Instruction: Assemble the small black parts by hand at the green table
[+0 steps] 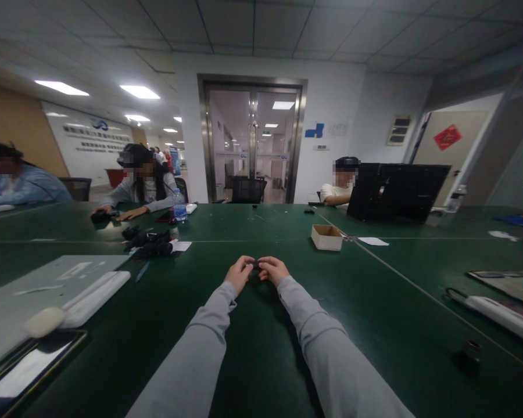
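Observation:
Both arms reach forward in grey sleeves over the dark green table (253,348). My left hand (239,273) is closed, its thumb and fingertips pinched together just above the tabletop. Facing it, my right hand (273,269) is closed in the same way, the fingertips of the two hands only a small gap apart. Between them shows a small dark thing (256,265), too small to name. The fingers partly hide it, and I cannot tell how each hand grips it.
An open cardboard box (326,241) sits ahead to the right, near a black monitor (396,191). Black gear (154,242) and a water bottle (179,206) stand ahead left. A closed grey laptop (47,284) and a phone (30,366) lie at left. Several people sit across the table.

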`<state>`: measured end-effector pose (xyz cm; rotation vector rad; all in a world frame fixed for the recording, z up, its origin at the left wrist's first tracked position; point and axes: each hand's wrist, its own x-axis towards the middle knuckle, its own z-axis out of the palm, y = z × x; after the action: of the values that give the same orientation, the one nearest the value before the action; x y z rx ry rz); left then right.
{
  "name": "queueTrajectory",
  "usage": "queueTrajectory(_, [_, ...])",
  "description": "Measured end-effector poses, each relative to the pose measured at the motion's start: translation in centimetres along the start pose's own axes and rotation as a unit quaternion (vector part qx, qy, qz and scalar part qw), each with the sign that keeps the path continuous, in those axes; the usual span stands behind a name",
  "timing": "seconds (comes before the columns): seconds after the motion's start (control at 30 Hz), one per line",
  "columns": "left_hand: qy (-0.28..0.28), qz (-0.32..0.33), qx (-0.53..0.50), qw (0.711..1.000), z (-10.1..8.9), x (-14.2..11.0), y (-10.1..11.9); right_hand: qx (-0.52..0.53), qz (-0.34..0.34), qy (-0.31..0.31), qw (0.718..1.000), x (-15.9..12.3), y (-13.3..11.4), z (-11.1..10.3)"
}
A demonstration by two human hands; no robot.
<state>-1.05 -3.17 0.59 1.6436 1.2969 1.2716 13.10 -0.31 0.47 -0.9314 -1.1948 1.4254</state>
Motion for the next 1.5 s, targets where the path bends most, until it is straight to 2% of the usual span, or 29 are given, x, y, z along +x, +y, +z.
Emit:
queueTrajectory(0.27, [0.009, 0.012, -0.046, 0.999, 0.18, 0.3, -0.63, 0.001, 0.001, -0.003, 1.0, 0.09, 0.09, -0.05])
queueTrajectory(0.5, [0.029, 0.014, -0.065, 0.997, 0.18, 0.25, -0.25, 0.0, -0.007, -0.008, 1.0, 0.14, 0.25, -0.08])
queueTrajectory(0.83, [0.05, -0.007, -0.031, 0.998, 0.12, 0.44, -0.38, -0.008, -0.011, -0.008, 1.0, 0.24, 0.47, -0.12])
queueTrajectory(1.0, [0.044, -0.029, -0.021, 0.998, 0.25, 0.42, -0.45, -0.008, -0.01, -0.004, 1.0, 0.19, 0.34, -0.07])
queueTrajectory(1.27, [0.035, -0.019, -0.048, 0.998, 0.18, 0.33, -0.27, -0.001, -0.009, 0.01, 1.0, 0.28, 0.32, -0.04])
queueTrajectory(1.5, [0.026, -0.042, -0.014, 0.999, 0.17, 0.53, -0.5, 0.001, -0.011, 0.007, 1.0, 0.33, 0.43, -0.17])
